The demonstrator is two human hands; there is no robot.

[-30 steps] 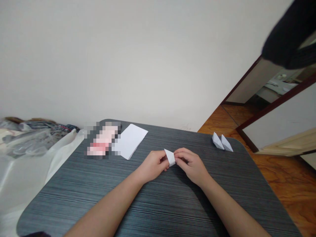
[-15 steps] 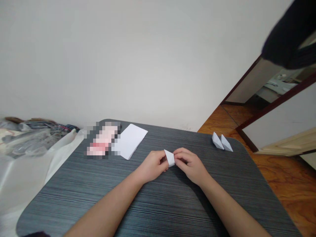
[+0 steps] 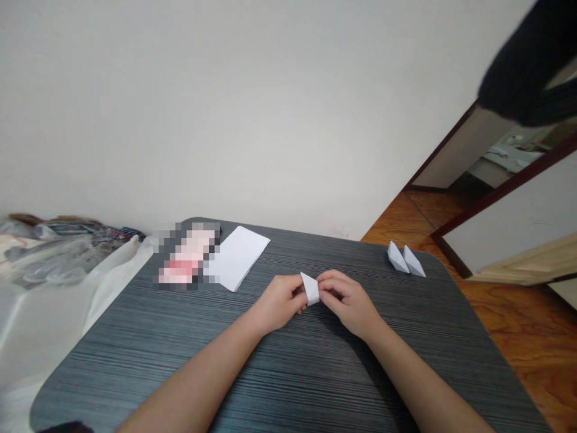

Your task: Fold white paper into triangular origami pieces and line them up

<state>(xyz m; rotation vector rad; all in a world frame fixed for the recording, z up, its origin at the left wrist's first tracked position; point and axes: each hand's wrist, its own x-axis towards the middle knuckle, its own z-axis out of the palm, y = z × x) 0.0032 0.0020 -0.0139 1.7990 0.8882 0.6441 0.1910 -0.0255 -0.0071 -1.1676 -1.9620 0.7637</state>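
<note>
A small folded piece of white paper (image 3: 311, 288) is held between my two hands, above the middle of the dark table (image 3: 297, 373). My left hand (image 3: 280, 304) pinches its left side, with the thumb and fingers closed on it. On the right edge, the fingertips of my right hand (image 3: 348, 302) are also closed on the paper. The paper has a pointed upper corner and a folded band along its bottom. My fingers hide parts of both its sides.
A stack of white paper sheets (image 3: 241, 255) lies at the back left, beside a blurred pink item (image 3: 192, 255). Two folded white paper shapes (image 3: 406, 261) stand at the back right. A white wall (image 3: 252, 120) rises behind the table; plastic-wrapped things (image 3: 85, 255) lie to the left.
</note>
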